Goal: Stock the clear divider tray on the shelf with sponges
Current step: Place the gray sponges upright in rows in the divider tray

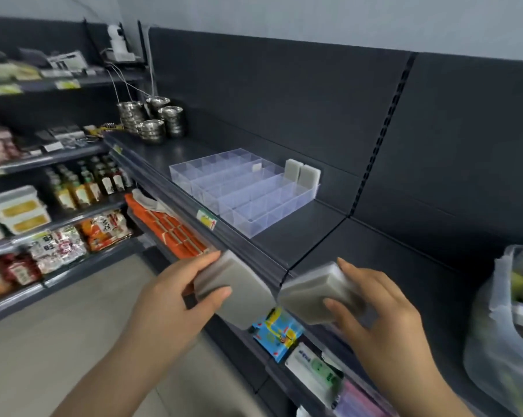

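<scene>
While tray [242, 191] sits on shelf [314, 236] at 12 o'clock, two sponges [302, 176] upright in its 1 o'clock corner (likely back-first fill), left hand [176, 293] clamps fingers on left sponge [239, 296], right hand [383, 320] on right sponge [308, 293], staged for loading.

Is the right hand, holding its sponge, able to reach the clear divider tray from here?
Probably yes. The right hand holds its sponge before the shelf edge, and nothing stands between it and the clear divider tray, which is open on top, with only two sponges at its far end.
</scene>
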Demonstrator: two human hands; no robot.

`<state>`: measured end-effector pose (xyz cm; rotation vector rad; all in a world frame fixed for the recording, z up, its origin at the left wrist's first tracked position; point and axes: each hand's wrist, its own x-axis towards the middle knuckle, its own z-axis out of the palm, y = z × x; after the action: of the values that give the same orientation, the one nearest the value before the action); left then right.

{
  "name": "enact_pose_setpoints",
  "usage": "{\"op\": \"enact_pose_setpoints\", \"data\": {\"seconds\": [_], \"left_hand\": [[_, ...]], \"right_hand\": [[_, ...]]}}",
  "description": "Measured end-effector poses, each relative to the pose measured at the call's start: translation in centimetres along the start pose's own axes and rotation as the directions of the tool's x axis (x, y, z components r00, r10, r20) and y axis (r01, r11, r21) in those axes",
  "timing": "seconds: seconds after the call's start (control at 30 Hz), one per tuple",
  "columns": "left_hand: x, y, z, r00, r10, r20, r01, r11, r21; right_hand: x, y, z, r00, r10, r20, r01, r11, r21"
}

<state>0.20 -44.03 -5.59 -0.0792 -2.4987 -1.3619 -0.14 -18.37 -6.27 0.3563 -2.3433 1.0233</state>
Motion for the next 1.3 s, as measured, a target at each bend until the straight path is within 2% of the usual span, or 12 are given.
{"op": "enact_pose_setpoints", "data": {"seconds": [0.17, 0.37, 0.63, 0.83, 0.97, 1.17, 1.3], "left_hand": [[5.5, -2.7, -0.1, 1.000, 0.013, 0.004, -0.013, 1.000, 0.004], [16.4, -5.3, -0.4, 0.998, 0.062, 0.028, -0.063, 0.996, 0.063], [27.8, -8.0, -0.7, 0.996, 0.092, 0.016, -0.093, 0.995, 0.043], [32.9, -10.4, -0.3, 0.995, 0.092, 0.034, -0.092, 0.996, -0.007], [36.9, -11.6, 0.3, 0.984, 0.160, 0.074, -0.158, 0.987, -0.029], [44.0, -13.7, 1.7, 0.912, 0.335, 0.236, -0.333, 0.942, -0.049], [48.9, -14.4, 2.3, 0.836, 0.446, 0.321, -0.417, 0.895, -0.158]], "right_hand": [[4.8, 1.4, 3.9, 1.000, 0.018, 0.014, -0.018, 0.999, -0.043], [13.1, 4.6, 8.9, 0.994, 0.100, -0.044, -0.102, 0.993, -0.065], [24.0, 7.7, 13.6, 0.982, 0.170, -0.079, -0.172, 0.985, -0.024], [26.9, 8.9, 16.6, 0.972, 0.218, -0.088, -0.223, 0.973, -0.060], [27.4, 9.4, 18.7, 0.955, 0.278, -0.106, -0.289, 0.951, -0.108], [28.5, 7.9, 21.6, 0.890, 0.366, -0.271, -0.423, 0.885, -0.193], [29.3, 6.7, 22.8, 0.824, 0.405, -0.396, -0.522, 0.814, -0.254]]}}
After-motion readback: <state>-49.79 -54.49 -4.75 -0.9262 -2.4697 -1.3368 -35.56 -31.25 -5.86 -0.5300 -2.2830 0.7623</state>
